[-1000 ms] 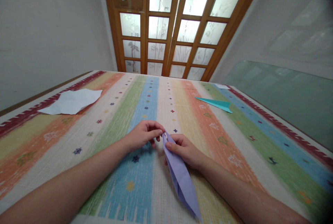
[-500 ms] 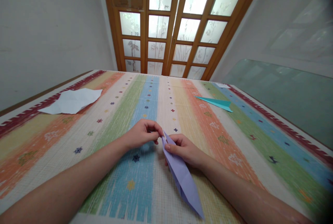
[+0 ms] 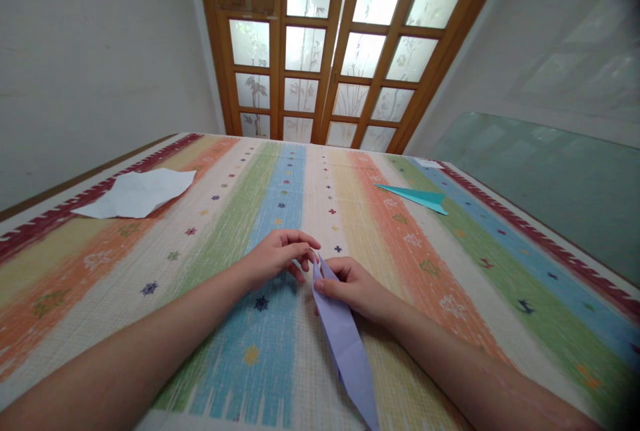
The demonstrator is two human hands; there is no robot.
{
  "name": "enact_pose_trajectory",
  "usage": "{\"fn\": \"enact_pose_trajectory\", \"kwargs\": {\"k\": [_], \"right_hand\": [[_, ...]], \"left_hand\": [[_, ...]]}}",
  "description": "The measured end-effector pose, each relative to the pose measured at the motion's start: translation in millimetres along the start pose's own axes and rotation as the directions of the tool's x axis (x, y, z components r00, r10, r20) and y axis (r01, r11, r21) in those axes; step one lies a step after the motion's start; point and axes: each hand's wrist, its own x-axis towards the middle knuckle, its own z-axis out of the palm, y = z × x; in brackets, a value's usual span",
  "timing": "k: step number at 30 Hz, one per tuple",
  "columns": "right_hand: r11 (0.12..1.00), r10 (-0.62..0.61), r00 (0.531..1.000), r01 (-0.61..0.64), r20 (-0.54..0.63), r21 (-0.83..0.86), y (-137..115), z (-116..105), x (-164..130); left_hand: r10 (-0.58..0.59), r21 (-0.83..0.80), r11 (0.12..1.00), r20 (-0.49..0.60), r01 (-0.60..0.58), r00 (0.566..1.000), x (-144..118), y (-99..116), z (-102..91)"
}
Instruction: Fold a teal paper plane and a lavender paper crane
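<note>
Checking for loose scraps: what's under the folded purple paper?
Under the purple paper only the striped mat shows. The right hand pinches its far end; anything beneath the paper itself is hidden.

Striped mat (image 3: 450, 264) covers floor: bands of orange, green, blue, cream, yellow, small flower and cross motifs, dark red patterned border along both long edges. White crumpled paper sheet (image 3: 137, 194) lies far left, over orange band and border. Teal folded paper plane (image 3: 415, 197) lies far right on orange-green bands, nose pointing left. Wooden lattice door (image 3: 340, 51) with frosted, plant-etched panes stands beyond mat's far end. Leaning glass pane (image 3: 550, 184) along right wall. Plain white wall (image 3: 90, 64) left.
</note>
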Motion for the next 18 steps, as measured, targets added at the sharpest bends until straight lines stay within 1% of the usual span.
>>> {"fn": "enact_pose_trajectory", "kwargs": {"k": [3, 4, 8, 11, 14, 18], "right_hand": [[0.999, -0.03, 0.999, 0.029, -0.026, -0.036, -0.2, 1.6, 0.0], [0.998, -0.038, 0.999, 0.036, -0.037, -0.051, 0.1, 2.0, 0.1], [0.992, -0.076, 0.993, 0.067, -0.089, -0.103, 3.8, 2.0, 1.1], [0.99, -0.09, 0.991, 0.078, -0.098, -0.12, 5.9, 1.3, 2.1], [0.991, -0.075, 0.992, 0.063, -0.101, -0.12, 5.1, 1.6, 2.8], [0.991, -0.073, 0.991, 0.06, -0.11, -0.123, 2.5, 2.9, 3.2]], "left_hand": [[-0.053, 0.098, 0.994, 0.045, 0.048, 0.998, -0.9, -0.7, 0.3], [-0.059, 0.143, 0.988, 0.043, 0.052, 0.997, -1.2, -0.8, 0.5], [-0.035, 0.284, 0.958, -0.023, 0.04, 0.999, -2.4, -0.1, 1.2], [-0.015, 0.339, 0.94, -0.038, 0.027, 0.999, -3.5, 1.1, 1.9], [0.013, 0.382, 0.924, -0.036, 0.002, 0.999, -4.6, 1.9, 3.4], [0.037, 0.404, 0.915, -0.027, -0.023, 0.999, -5.3, 3.0, 6.4]]}}
